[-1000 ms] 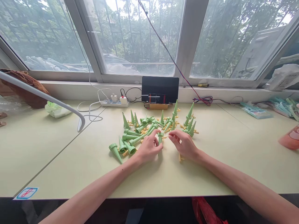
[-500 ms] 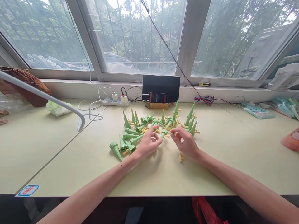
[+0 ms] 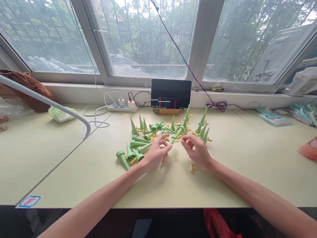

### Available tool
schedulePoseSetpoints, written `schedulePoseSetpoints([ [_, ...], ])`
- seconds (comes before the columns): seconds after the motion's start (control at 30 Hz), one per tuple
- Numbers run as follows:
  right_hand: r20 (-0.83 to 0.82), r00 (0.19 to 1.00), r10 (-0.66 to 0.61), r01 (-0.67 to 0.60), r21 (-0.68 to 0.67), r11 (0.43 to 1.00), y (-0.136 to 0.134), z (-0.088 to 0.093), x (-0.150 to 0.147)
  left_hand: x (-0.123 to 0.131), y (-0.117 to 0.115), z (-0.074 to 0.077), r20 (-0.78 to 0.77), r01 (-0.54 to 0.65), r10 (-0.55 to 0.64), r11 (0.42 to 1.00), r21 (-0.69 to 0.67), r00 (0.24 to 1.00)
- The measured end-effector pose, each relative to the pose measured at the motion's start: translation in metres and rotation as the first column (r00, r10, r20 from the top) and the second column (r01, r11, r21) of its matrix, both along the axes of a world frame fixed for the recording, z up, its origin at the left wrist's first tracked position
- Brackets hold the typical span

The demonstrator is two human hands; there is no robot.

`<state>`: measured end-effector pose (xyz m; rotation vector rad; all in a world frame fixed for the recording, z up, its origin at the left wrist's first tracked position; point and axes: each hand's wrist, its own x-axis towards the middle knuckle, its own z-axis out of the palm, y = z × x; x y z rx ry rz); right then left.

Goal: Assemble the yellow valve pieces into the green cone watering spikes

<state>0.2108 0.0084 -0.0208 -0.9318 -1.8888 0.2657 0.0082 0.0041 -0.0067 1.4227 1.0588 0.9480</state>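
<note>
My left hand (image 3: 158,151) is closed on a green plastic watering spike (image 3: 172,138), thumb and fingers at its pointed part, its wide collar facing away. Just to the right, my right hand (image 3: 197,151) pinches a small yellow valve (image 3: 177,141) by one end. The valve lies close against the spike's collar; whether it is seated in it I cannot tell. Around both hands lies a pile of green spikes (image 3: 140,144) with yellow valves among them. Below my right hand rests a loose yellow valve (image 3: 191,167).
Several spikes with valves stand upright at the right, one of them a tall spike (image 3: 202,117). Behind the pile are a phone (image 3: 168,103) and a dark tablet (image 3: 170,86). A power strip (image 3: 122,108) lies at the back left, and a white curved bar (image 3: 49,99) crosses the left side.
The yellow valve and the spike's collar have come slightly closer together and turned a little. Both hands keep their grips, with only small finger movements.
</note>
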Motion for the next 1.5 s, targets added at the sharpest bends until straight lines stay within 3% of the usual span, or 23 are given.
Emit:
schedulePoseSetpoints([
  [0.6,0.017,1.000,0.017,-0.017,-0.039,0.999,-0.001,0.001,-0.001,0.001,-0.002,0.005,-0.003,-0.002,0.002,1.000,-0.027,1.000],
  [0.83,0.017,0.999,0.029,-0.029,-0.054,0.998,-0.002,0.001,0.000,0.003,-0.005,0.010,-0.007,0.089,-0.090,0.995,-0.047,0.996],
  [1.5,0.035,0.997,0.075,-0.072,-0.068,0.995,-0.003,-0.001,-0.001,0.007,-0.006,0.008,0.039,0.161,-0.160,0.987,-0.029,0.986],
])
